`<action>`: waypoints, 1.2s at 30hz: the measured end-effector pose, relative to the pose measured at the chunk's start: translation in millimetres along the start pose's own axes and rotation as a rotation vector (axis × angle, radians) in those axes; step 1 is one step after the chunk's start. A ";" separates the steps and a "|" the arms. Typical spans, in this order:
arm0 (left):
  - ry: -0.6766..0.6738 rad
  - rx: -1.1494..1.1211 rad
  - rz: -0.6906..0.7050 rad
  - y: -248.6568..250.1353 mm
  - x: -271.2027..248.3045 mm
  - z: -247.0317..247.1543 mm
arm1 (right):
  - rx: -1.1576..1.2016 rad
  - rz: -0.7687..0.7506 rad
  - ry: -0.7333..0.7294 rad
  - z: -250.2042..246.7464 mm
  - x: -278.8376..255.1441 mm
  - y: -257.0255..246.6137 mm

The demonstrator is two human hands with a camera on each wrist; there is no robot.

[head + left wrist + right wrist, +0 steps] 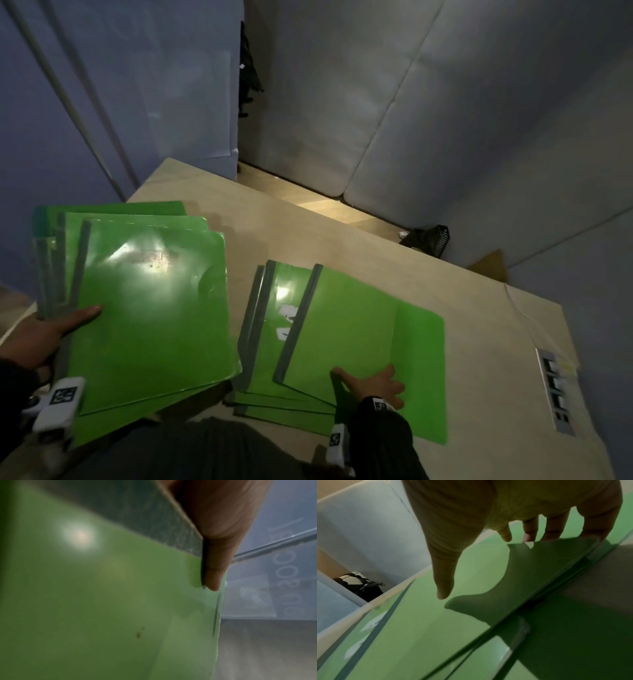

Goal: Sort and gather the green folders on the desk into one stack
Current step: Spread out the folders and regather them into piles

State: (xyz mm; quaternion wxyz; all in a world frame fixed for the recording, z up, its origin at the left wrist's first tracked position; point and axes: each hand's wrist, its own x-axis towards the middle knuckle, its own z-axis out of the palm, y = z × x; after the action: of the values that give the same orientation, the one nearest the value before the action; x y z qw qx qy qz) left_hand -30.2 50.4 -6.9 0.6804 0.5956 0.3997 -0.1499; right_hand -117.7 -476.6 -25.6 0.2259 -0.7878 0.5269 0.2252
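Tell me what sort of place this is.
Probably an office or study room: a light wooden desk spread with green folders, a socket panel set into its top, and a black mesh basket behind.

Your left hand [44, 337] grips the spine edge of a fanned bundle of green folders [150, 308], thumb laid straight along the top cover and the other fingers hidden beneath, the wrist low at your left side in a dark sleeve. Your right hand [371, 382] lies flat with its fingers [530, 531] spread and straight, palm down on the top folder [359, 329] of the second pile, thumb stretched out to the left, forearm reaching forward from your body.
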 end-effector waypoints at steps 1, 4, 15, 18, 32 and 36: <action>0.027 0.010 -0.020 -1.3 3.5 -6.5 | 0.006 -0.024 0.004 7.0 -2.1 -3.1; 0.091 0.074 -0.118 -20.3 35.3 -39.4 | 0.170 -0.124 -0.005 24.3 -7.2 -13.6; 0.115 0.135 -0.203 -19.7 7.7 -51.6 | 0.033 -0.507 -0.256 76.5 -58.2 -67.5; 0.148 0.153 -0.199 -31.1 31.7 -71.3 | 0.031 -0.466 -0.276 70.8 -52.6 -70.9; 0.060 0.140 -0.100 -3.0 -21.1 -34.9 | -0.038 -0.125 -0.082 27.8 -16.7 -29.4; 0.123 0.111 -0.073 -10.6 -15.3 -29.7 | -0.125 -0.080 -0.099 24.6 -25.9 -51.3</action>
State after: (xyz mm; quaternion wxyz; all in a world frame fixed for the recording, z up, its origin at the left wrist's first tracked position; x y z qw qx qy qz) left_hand -58.0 71.3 -2.4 0.6145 0.6256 0.4533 -0.1599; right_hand -81.6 -425.6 -23.8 0.2110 -0.8087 0.4679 0.2873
